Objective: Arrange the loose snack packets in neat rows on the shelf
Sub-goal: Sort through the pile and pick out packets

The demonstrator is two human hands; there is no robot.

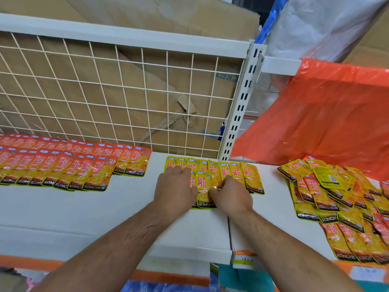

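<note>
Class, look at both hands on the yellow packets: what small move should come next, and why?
Probably slide the front yellow packet under both hands, left hand and right hand, back into line: it lies nearer the shelf edge than the yellow row, and the loose pile still waits.

Behind it all there's a white wire mesh back panel (117, 98) with crumpled brown cardboard sheets (147, 85) stuffed behind it. An orange plastic bag (328, 114) droops at right, beside a white slotted metal upright (240, 106).
</note>
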